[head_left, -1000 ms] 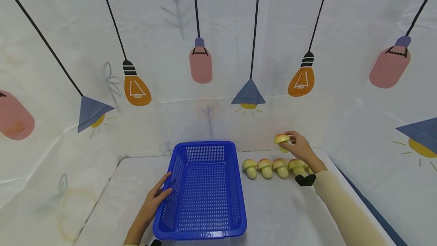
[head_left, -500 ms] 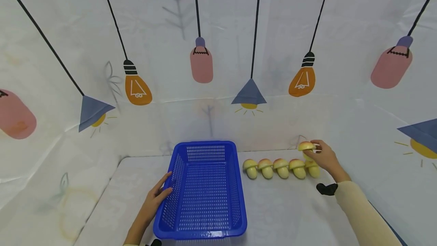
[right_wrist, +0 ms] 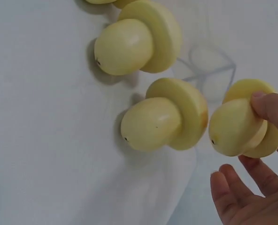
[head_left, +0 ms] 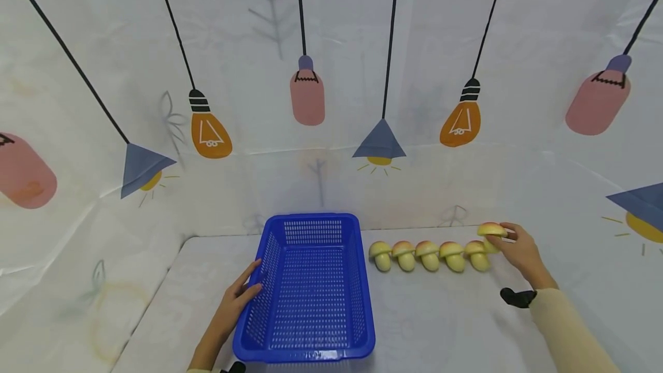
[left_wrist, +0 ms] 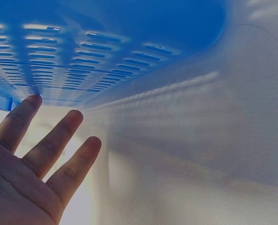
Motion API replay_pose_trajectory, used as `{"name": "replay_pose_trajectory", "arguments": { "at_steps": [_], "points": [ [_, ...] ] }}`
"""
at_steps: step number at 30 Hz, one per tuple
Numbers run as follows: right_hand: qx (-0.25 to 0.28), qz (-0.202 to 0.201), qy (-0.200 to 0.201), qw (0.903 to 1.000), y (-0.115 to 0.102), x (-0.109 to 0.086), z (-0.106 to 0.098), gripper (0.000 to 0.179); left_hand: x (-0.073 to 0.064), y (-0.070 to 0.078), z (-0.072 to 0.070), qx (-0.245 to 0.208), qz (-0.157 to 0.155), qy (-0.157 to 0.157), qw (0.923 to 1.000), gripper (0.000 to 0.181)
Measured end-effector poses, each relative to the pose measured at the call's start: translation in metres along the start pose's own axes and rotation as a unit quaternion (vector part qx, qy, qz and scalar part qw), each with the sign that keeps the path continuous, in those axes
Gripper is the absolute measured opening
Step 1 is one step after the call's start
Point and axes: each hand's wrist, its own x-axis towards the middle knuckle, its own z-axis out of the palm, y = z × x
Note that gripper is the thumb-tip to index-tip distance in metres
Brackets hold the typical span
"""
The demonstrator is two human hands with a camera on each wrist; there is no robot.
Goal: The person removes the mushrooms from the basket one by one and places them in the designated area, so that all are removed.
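My right hand [head_left: 524, 251] pinches a toy mushroom [head_left: 491, 229], yellow with a reddish top, between thumb and fingers at the right end of a row. In the right wrist view the thumb lies on the held mushroom [right_wrist: 237, 124], just beside the end mushroom [right_wrist: 153, 123] of the row. Several similar mushrooms [head_left: 428, 254] lie side by side, stems toward me. At the left side of a blue plastic basket [head_left: 366, 304], my left hand [head_left: 230, 307] touches the rim. Its fingers [left_wrist: 54, 143] are extended beside the slotted wall in the left wrist view.
The basket stands on a white-covered table [head_left: 430, 327], left of the mushroom row. Behind rises a white backdrop [head_left: 331, 183] printed with hanging lamps and bulbs, close to the table's back edge.
My right hand has carried the toy mushroom rightward, from above the row to its right end, uncovering the mushrooms there. The left hand and basket have stayed put.
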Motion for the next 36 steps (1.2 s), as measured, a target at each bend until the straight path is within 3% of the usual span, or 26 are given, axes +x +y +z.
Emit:
{"name": "replay_pose_trajectory", "arguments": {
  "at_steps": [12, 19, 27, 36],
  "points": [
    [-0.037, -0.006, 0.012, 0.9992, 0.010, 0.001, -0.010, 0.078, 0.002, -0.002, -0.001, -0.001, 0.000, -0.002, 1.0000, 0.060],
    [-0.056, 0.008, -0.005, 0.9984, 0.027, 0.000, -0.011, 0.078, 0.002, -0.002, 0.000, -0.004, 0.000, 0.001, 1.0000, 0.060],
    [-0.091, -0.002, -0.011, 0.9958, 0.048, 0.004, -0.003, 0.074, 0.000, -0.003, -0.001, -0.015, -0.003, 0.000, 0.9999, 0.059],
    [-0.106, 0.001, -0.007, 0.9943, 0.049, 0.010, 0.008, 0.072, 0.001, -0.003, -0.001, -0.013, 0.003, -0.002, 0.9999, 0.059]
  ]
}}
